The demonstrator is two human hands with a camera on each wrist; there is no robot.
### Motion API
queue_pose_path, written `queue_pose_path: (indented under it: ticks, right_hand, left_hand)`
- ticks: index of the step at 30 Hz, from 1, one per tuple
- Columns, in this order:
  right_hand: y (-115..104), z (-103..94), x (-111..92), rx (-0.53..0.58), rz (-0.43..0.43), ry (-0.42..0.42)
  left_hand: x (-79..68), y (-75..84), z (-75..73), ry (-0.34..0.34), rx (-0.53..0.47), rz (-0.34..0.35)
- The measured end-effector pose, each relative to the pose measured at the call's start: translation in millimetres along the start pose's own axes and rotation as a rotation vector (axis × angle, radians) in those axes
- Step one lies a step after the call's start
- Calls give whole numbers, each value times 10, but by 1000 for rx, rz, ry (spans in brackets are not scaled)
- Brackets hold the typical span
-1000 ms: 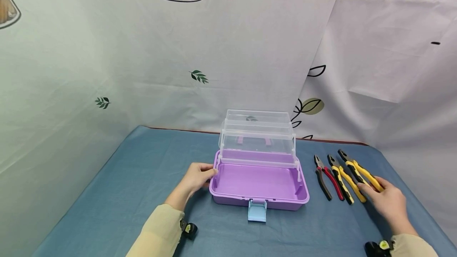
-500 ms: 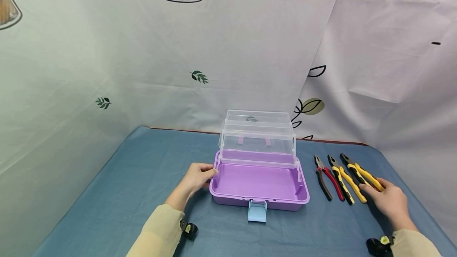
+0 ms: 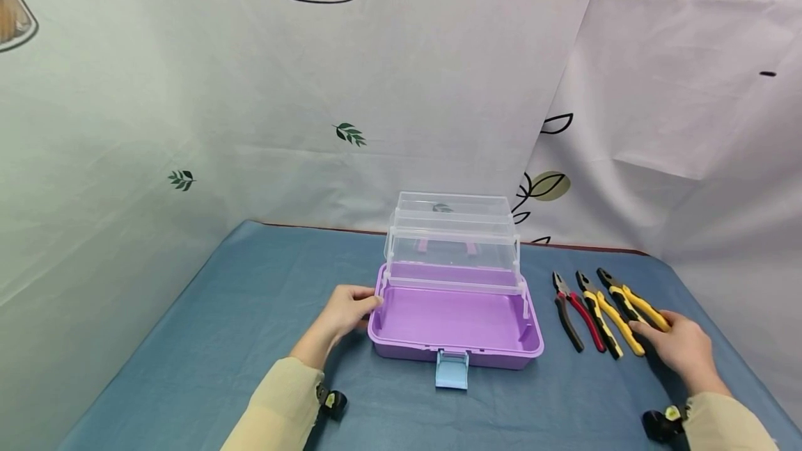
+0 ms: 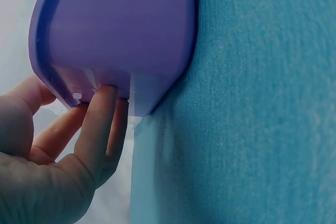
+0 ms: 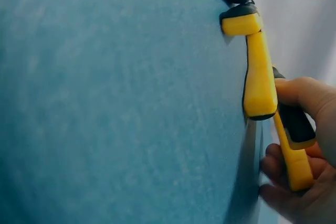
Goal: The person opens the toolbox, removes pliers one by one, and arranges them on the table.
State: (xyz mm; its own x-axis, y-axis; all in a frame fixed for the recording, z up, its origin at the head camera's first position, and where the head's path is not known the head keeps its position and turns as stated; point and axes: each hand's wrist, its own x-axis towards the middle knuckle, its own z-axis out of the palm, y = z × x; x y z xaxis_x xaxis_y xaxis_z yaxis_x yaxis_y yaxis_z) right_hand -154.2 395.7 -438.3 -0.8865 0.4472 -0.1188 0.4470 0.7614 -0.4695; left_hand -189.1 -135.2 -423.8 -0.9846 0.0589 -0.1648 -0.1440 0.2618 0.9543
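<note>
A purple toolbox (image 3: 447,315) stands on the table with its clear lid (image 3: 451,225) raised and a pale blue latch (image 3: 452,370) hanging at the front. My left hand (image 3: 342,312) pinches its left rim, thumb over the edge and fingers under the side wall (image 4: 118,30). At the right, my right hand (image 3: 679,348) grips the handles of the rightmost yellow-and-black pliers (image 3: 622,292); in the right wrist view those handles (image 5: 294,163) lie between thumb and fingers. Beside them lie a second yellow-and-black pliers (image 3: 604,315) and a red-and-black pliers (image 3: 571,312).
Blue cloth (image 3: 250,339) covers the table. A pale printed curtain (image 3: 282,89) rises behind it and along both sides. Each wrist carries a small black camera, such as the one (image 3: 335,406) at the left.
The rightmost pliers have shifted slightly nearer, their heads coming a little toward me, with my right hand keeping its grip. My left hand and the toolbox have stayed put.
</note>
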Motion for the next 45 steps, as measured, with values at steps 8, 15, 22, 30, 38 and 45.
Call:
queue_pose_path:
  ticks: [8, 15, 22, 30, 38, 45]
  right_hand:
    - [10, -45, 11, -48, 17, -36]
    - [18, -69, 38, -56, 23, -66]
    - [7, -56, 19, -67, 24, -85]
    - [-8, -46, 12, -66, 11, -87]
    - [-3, -49, -4, -61, 10, -95]
    - [4, -61, 9, -57, -2, -92]
  left_hand:
    - [21, -24, 3, -14, 6, -7]
    - [26, -15, 10, -7, 15, -8]
    - [25, -23, 5, 1, 16, -7]
    - [21, -29, -3, 6, 13, -5]
    - [6, -22, 0, 4, 11, -1]
    - [12, -28, 6, 0, 7, 5]
